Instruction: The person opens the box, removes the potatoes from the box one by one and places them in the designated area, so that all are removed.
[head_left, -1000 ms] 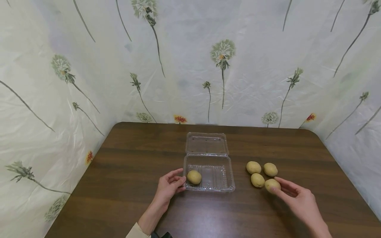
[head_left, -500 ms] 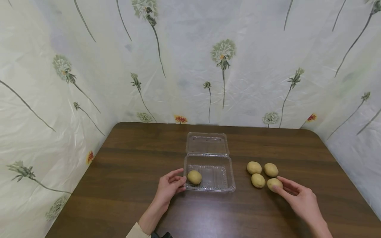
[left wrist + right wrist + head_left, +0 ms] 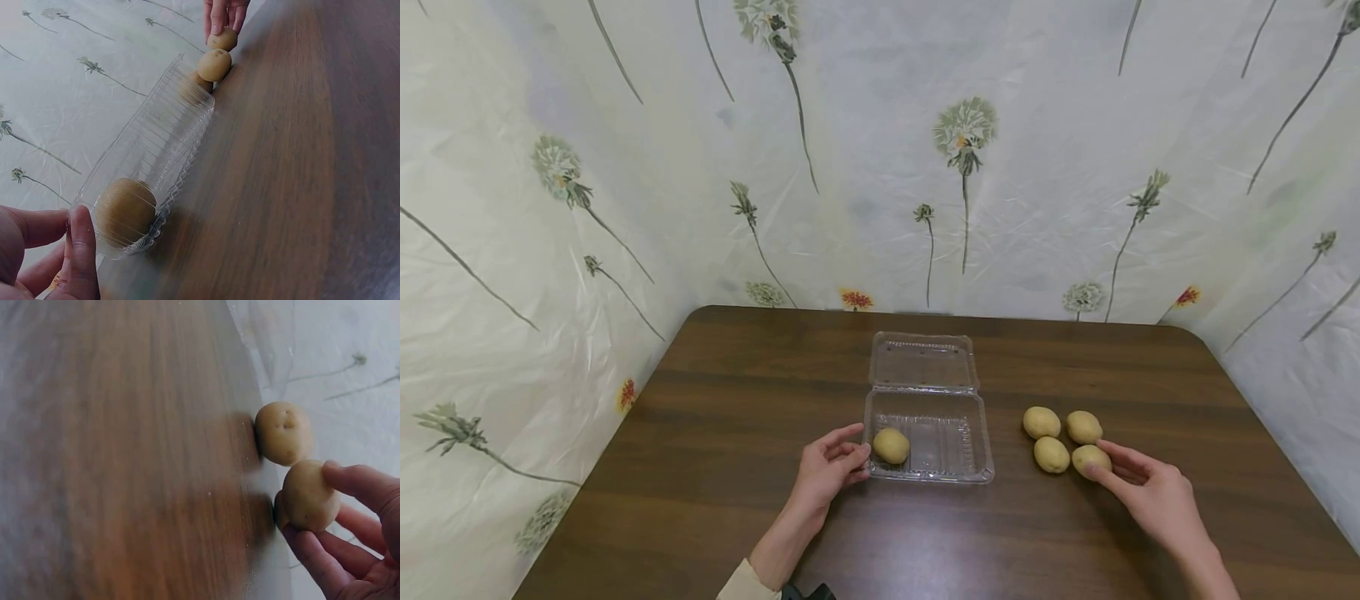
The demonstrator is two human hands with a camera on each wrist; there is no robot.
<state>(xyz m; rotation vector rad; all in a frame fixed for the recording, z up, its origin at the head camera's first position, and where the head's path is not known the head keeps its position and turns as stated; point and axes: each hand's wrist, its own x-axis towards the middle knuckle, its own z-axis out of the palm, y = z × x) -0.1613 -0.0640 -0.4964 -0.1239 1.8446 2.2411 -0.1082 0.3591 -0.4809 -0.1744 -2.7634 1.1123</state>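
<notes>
A clear plastic clamshell container lies with its lid folded back, one potato in the left end of its base. My left hand pinches the container's left rim between thumb and fingers, which the left wrist view shows up close. At the right, my right hand grips another potato between thumb and fingers. That potato is the front right one of a close cluster. Beside it sit a front left potato, a back left potato and a back right potato.
Everything rests on a dark brown wooden table with rounded far corners. A pale sheet printed with dandelions hangs behind the table and along both sides. The open lid extends from the container toward the far edge.
My right hand has shifted its potato slightly right, away from the front left potato, then a little toward the back. My left hand stays on the container, which has not moved.
</notes>
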